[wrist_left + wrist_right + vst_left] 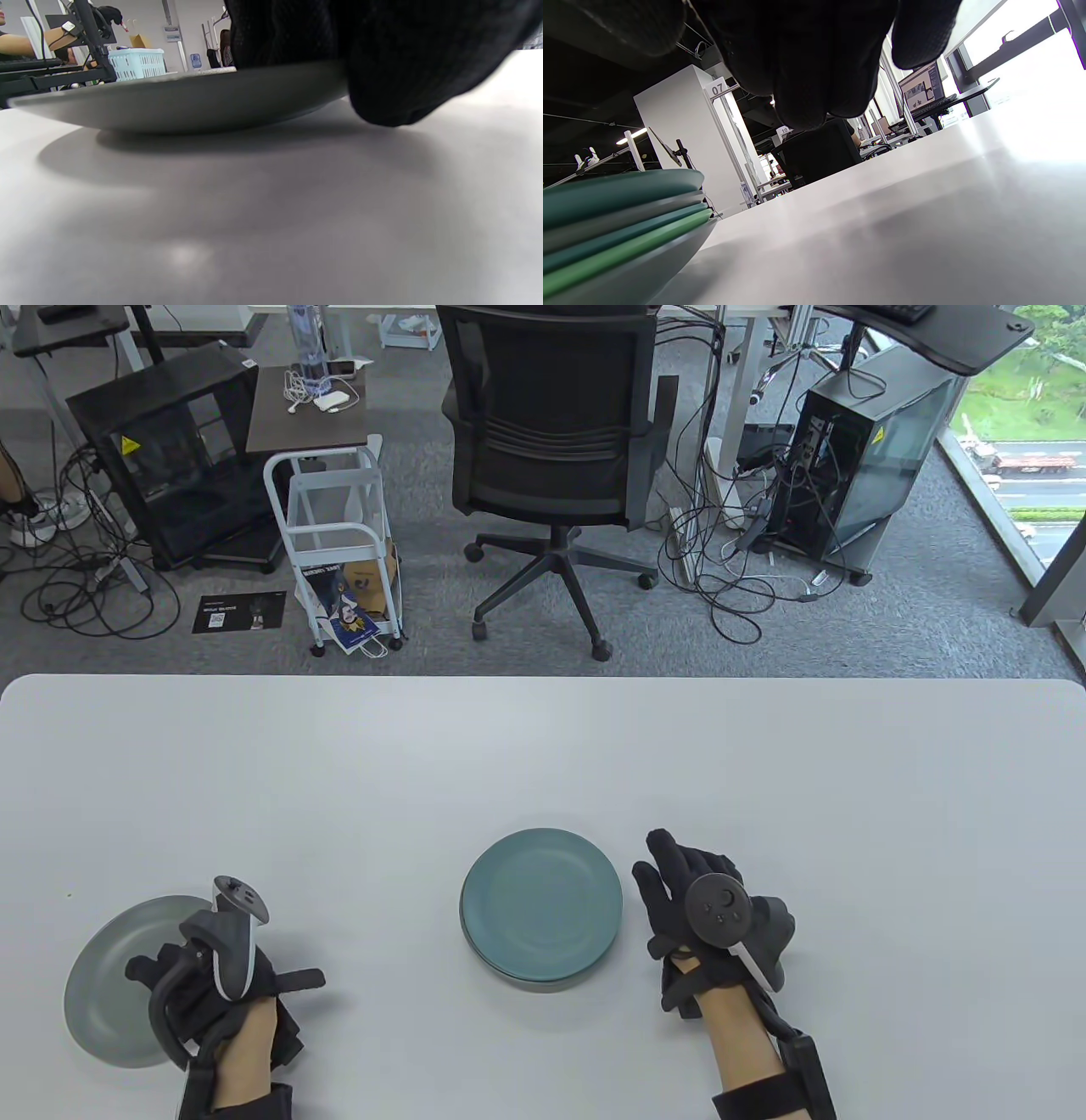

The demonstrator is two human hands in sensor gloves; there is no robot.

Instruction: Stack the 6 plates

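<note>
A stack of several teal, green and grey plates (541,906) sits on the white table (543,746) near the front middle. It also shows at the left of the right wrist view (619,220). One grey plate (106,984) lies at the front left. My left hand (170,971) grips its right rim. In the left wrist view its fingers (288,29) lie on top of the plate (178,101) and part of the glove wraps below the rim. My right hand (679,882) rests open and empty on the table, just right of the stack and apart from it.
A black office chair (551,432), a white cart (335,543) and computer cases stand on the floor beyond the table's far edge.
</note>
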